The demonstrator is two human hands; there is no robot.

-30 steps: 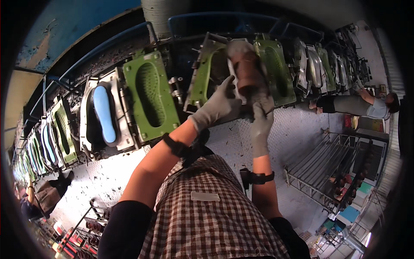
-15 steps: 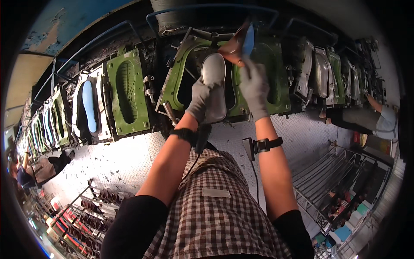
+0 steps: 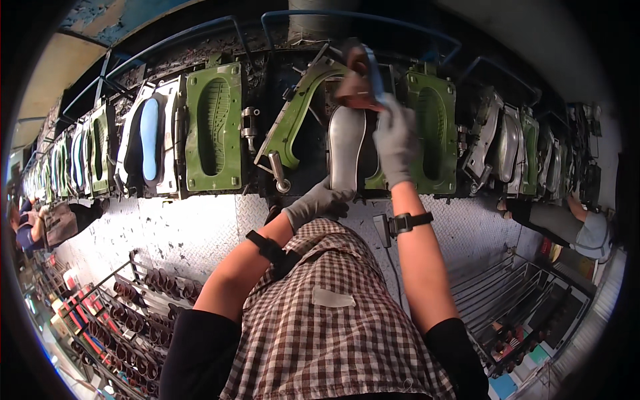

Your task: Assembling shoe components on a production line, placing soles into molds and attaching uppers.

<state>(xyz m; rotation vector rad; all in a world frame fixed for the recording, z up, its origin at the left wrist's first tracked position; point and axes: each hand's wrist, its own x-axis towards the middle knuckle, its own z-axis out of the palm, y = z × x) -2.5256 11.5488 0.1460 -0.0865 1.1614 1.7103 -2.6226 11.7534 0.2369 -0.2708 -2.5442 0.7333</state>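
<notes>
My gloved right hand [image 3: 395, 141] is closed on a brown shoe upper [image 3: 353, 90] with a blue sole side, slightly smeared by motion. The upper is at the far end of a silver metal shoe last [image 3: 347, 143], overlapping it in the picture; whether they touch I cannot tell. At the last's near end, my gloved left hand [image 3: 321, 203] has its fingers curled round the tip. The last is in front of an open green mould, its angled left frame [image 3: 288, 137] beside it and a sole-shaped right half [image 3: 435, 133] past my right hand.
A row of moulds runs both ways, including a green sole mould [image 3: 213, 127] and a blue sole-shaped piece [image 3: 151, 140]. Blue rails [image 3: 360, 12] arch behind. A rack of brown shoes [image 3: 157, 283] stands lower left, a metal rack [image 3: 507, 287] lower right. Other people are at both sides.
My left hand has slid from the last's middle to its near end. The brown upper has turned in my right hand and come closer to the last's far end. The view has shifted slightly.
</notes>
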